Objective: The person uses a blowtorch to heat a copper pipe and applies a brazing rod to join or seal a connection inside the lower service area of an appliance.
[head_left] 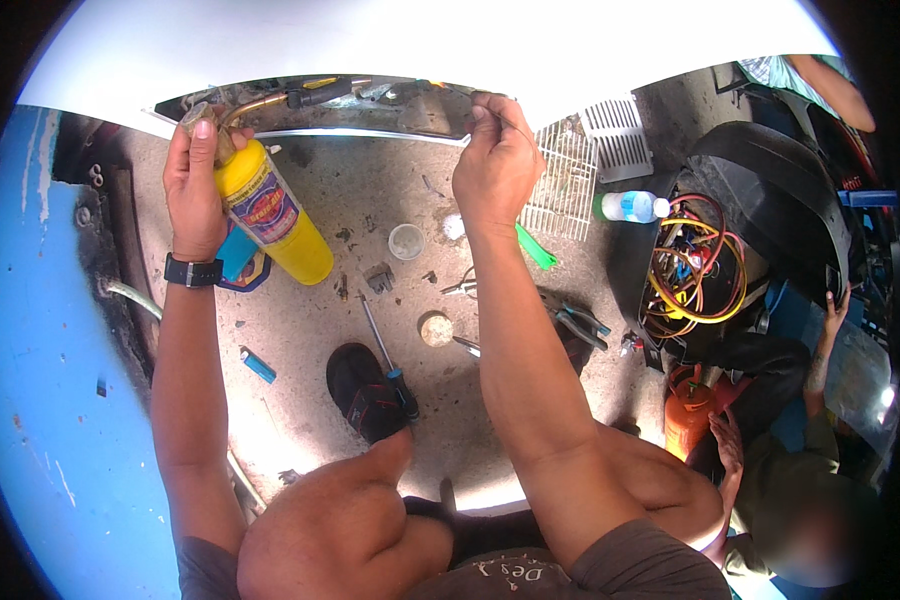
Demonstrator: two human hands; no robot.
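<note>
Left hand, ten o'clock: My left hand (195,180) has its fingers wrapped around the torch (260,103) where it meets the cylinder neck, a dark-strapped watch (192,271) at the wrist.

Yellow cylinder, ten o'clock: The yellow cylinder (305,250) hangs tilted below that grip, base toward four o'clock; a hold at the neck probably lets one hand carry the weight and steer the tube.

Torch tube, eleven o'clock: It runs toward one o'clock along the opening (400,118) under a white panel (420,45), a line that seems chosen to clear the panel's edge.

Right hand, between twelve and one: My right hand (497,160) has its fingers curled and pinched together at the opening's far end; I cannot make out what, if anything, lies between them. The raised wrist likely keeps the fingertips level with the gap.

Floor, within reach: On the concrete floor (310,330) lie a blue lighter (258,365) between eight and nine, a screwdriver (399,388) by the shoe (362,392) toward eight, and pliers (582,325) just past three, perhaps left there to be handy from a squat.

Right flank: A white grille (560,190) lies toward one-thirty; a bottle (632,206) is at two, beside a black container (625,255) of coiled hoses (705,315) toward three, which appears to keep them gathered.

Co-worker, four o'clock: Another person's hand (727,440) is beside an orange cylinder (686,410).
</note>
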